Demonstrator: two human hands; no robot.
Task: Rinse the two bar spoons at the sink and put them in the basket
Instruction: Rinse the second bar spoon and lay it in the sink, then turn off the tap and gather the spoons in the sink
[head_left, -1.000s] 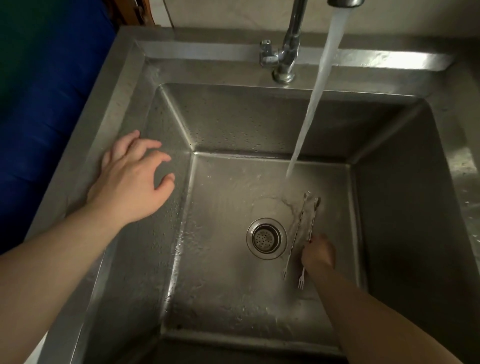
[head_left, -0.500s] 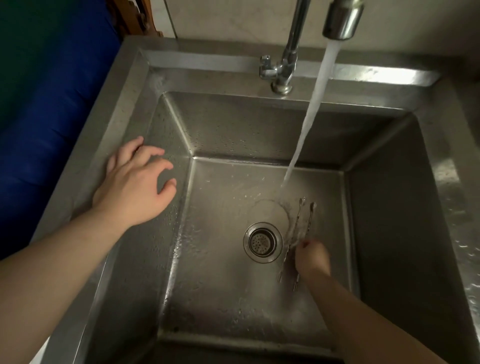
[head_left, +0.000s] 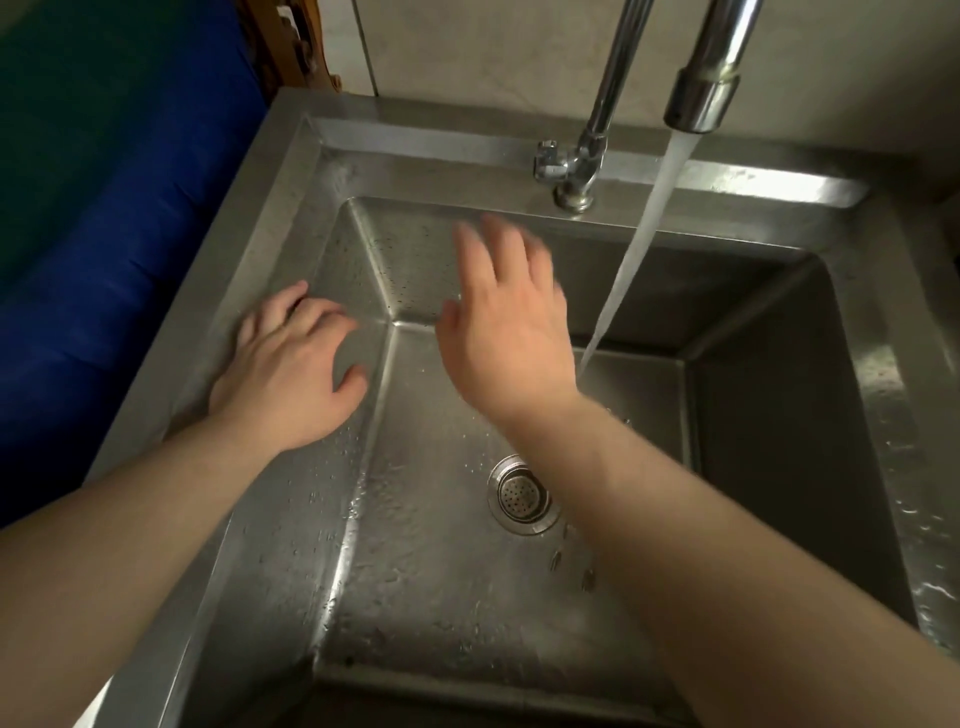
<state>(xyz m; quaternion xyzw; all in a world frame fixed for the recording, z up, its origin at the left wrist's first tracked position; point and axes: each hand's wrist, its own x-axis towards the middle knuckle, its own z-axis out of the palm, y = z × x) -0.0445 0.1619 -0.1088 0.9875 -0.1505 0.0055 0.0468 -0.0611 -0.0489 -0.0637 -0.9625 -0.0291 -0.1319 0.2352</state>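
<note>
The two bar spoons (head_left: 571, 564) lie on the sink floor right of the drain, mostly hidden under my right forearm; only their near ends show. My right hand (head_left: 509, 322) is raised above the basin, left of the water stream, fingers spread and blurred, holding nothing. My left hand (head_left: 291, 369) rests flat on the sink's left wall near the rim, fingers apart, empty. No basket is in view.
The steel sink (head_left: 883, 467) is deep and wet. The faucet (head_left: 701, 98) runs a steady stream (head_left: 634, 249) onto the floor behind the drain (head_left: 522, 493). The tap base (head_left: 571, 171) stands on the back rim. A blue surface (head_left: 104, 208) lies left.
My right hand let go of the spoons on the sink floor and rose up and leftwards, open. The view tilted upward. My left hand stayed on the left wall.
</note>
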